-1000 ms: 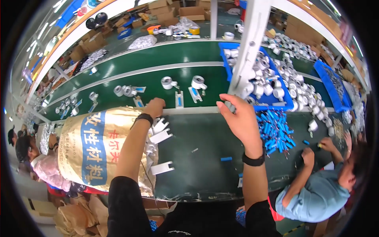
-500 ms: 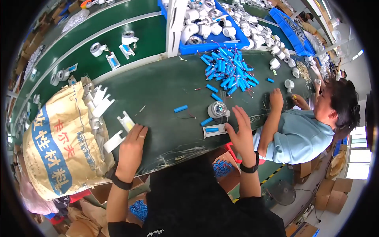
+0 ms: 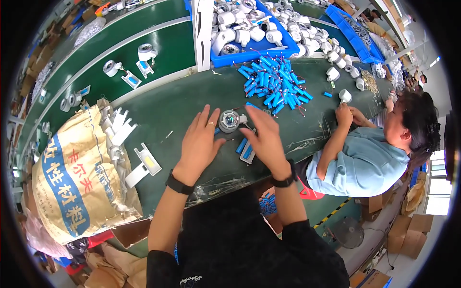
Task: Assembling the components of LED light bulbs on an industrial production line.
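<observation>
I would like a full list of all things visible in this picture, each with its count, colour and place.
round grey part: one, grey with a shiny middle, on the bench between the two hands
blue cylinders: many, blue, heaped on the bench beyond the hands; a few lie by the right hand
white plastic brackets: several, white, spilling from the sack at left
sack: one, tan with a blue stripe, at the left edge of the bench
blue tray: one, blue, full of white and grey round parts, far side
green bench: one, dark green
co-worker: one, light blue shirt, at right
left hand: black wristband, flat beside the round part
right hand: black wristband, fingers at the round part
</observation>
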A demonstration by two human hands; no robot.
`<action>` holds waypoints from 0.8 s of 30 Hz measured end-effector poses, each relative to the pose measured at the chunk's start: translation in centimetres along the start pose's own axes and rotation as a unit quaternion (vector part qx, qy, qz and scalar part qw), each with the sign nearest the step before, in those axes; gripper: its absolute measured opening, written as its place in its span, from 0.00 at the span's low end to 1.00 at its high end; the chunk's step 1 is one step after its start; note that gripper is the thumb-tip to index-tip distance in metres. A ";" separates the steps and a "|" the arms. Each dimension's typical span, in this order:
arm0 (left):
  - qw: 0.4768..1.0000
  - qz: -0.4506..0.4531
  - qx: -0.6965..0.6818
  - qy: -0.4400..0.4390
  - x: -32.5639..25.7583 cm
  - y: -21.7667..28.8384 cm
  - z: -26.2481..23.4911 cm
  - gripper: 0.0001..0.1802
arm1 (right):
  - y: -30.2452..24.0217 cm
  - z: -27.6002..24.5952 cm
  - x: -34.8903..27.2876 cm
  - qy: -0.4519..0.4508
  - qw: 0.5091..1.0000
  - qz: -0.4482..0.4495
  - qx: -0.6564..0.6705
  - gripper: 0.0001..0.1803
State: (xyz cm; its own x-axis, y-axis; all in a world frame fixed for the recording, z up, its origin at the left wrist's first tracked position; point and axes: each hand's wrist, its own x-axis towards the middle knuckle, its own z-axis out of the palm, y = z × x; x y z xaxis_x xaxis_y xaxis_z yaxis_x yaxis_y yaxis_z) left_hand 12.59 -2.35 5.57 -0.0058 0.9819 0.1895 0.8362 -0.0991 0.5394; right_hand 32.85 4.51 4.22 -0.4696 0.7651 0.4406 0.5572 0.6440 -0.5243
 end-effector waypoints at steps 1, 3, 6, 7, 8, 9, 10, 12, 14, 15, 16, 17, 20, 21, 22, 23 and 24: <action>1.000 -0.003 -0.026 -0.011 1.2 0.1 0.5 0.40 | 0.9 -1.7 -1.3 0.023 0.998 0.048 -0.023 0.28; 0.999 0.023 -0.030 -0.001 2.6 0.7 1.0 0.39 | 0.9 -3.2 -3.2 0.045 0.993 0.097 -0.045 0.27; 0.997 0.013 -0.056 -0.045 4.4 0.6 2.5 0.38 | 0.3 -3.2 -5.9 -0.016 0.949 0.314 -0.003 0.28; 0.992 -0.019 -0.079 -0.098 4.9 0.4 2.9 0.36 | -0.1 -2.1 -6.2 -0.019 0.952 0.304 -0.033 0.29; 0.992 -0.017 -0.078 -0.103 5.0 0.0 2.9 0.36 | -0.7 -0.8 -6.2 -0.024 0.954 0.294 -0.059 0.30; 0.993 -0.009 -0.091 -0.078 5.0 -0.5 2.7 0.35 | -1.2 0.2 -6.0 -0.022 0.953 0.297 -0.058 0.30; 0.993 0.001 -0.103 -0.053 5.3 -0.5 2.2 0.34 | -1.5 1.2 -5.3 -0.002 0.957 0.276 -0.087 0.32; 0.993 -0.023 -0.113 -0.038 4.8 -0.2 1.0 0.33 | -1.4 1.9 -4.6 0.020 0.960 0.255 -0.114 0.35; 0.990 -0.046 -0.131 -0.008 4.4 -0.1 -0.6 0.32 | -1.2 2.2 -3.7 0.098 0.970 0.210 -0.073 0.34; 0.991 -0.046 -0.127 -0.003 4.4 -0.3 -1.0 0.32 | -1.2 2.3 -3.0 0.101 0.971 0.206 -0.068 0.34; 0.991 -0.040 -0.130 0.013 4.2 -0.5 -1.5 0.32 | -1.3 2.3 -2.2 0.098 0.981 0.153 -0.066 0.32; 0.990 -0.034 -0.133 0.029 4.0 -0.7 -2.0 0.32 | -1.6 2.4 -1.4 0.095 0.988 0.099 -0.065 0.29; 0.987 -0.032 -0.152 0.049 3.4 -1.0 -3.2 0.33 | -1.8 3.5 0.5 0.060 0.996 0.062 0.013 0.19; 0.988 -0.036 -0.136 0.057 3.2 -1.1 -3.6 0.33 | -2.2 3.9 0.9 0.077 0.994 0.066 0.034 0.15; 0.989 -0.036 -0.132 0.063 3.3 -0.9 -4.3 0.33 | -2.3 4.3 1.1 0.078 0.994 0.060 0.037 0.15; 0.989 -0.049 -0.128 0.061 3.4 -0.7 -5.1 0.34 | -2.3 4.8 1.2 0.069 0.992 0.071 0.072 0.15; 0.989 -0.061 -0.124 0.060 3.5 -0.4 -6.0 0.34 | -2.3 5.2 1.5 0.060 0.989 0.082 0.107 0.15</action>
State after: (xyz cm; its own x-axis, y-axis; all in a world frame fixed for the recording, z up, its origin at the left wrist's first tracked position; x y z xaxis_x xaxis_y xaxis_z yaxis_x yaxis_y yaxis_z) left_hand 8.92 0.16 10.92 -0.1750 0.9644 0.1982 0.6651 -0.0326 0.7460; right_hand 27.28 4.13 2.31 -0.2939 0.8617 0.4136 0.4552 0.5067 -0.7322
